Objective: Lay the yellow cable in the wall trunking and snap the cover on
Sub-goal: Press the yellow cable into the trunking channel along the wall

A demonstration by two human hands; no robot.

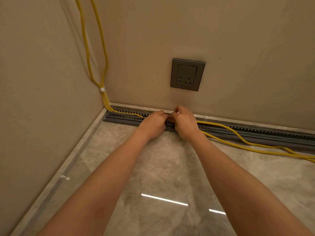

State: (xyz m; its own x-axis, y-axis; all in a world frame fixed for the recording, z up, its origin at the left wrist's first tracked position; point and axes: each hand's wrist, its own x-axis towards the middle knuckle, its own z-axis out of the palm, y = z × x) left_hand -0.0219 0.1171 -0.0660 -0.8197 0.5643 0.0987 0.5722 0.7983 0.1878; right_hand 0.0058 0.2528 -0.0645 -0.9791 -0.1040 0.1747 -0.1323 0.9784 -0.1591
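Grey slotted trunking (255, 131) runs along the foot of the back wall from the left corner to the right edge. The yellow cable (95, 53) comes down the corner in two strands bound by a white tie (102, 89), then lies in the trunking's left stretch. My left hand (152, 124) and my right hand (185, 122) meet over the trunking's middle, fingers pinched on the cable there. To the right of my right hand the cable leaves the trunking and trails loose over the floor (255, 146). A flat grey strip (121, 121), perhaps the cover, lies in front of the trunking.
A grey wall socket (187, 74) sits on the back wall just above my hands. The floor (162, 176) is glossy marble tile with a pale skirting strip (68, 160) along the left wall. The corner of two beige walls closes the left side.
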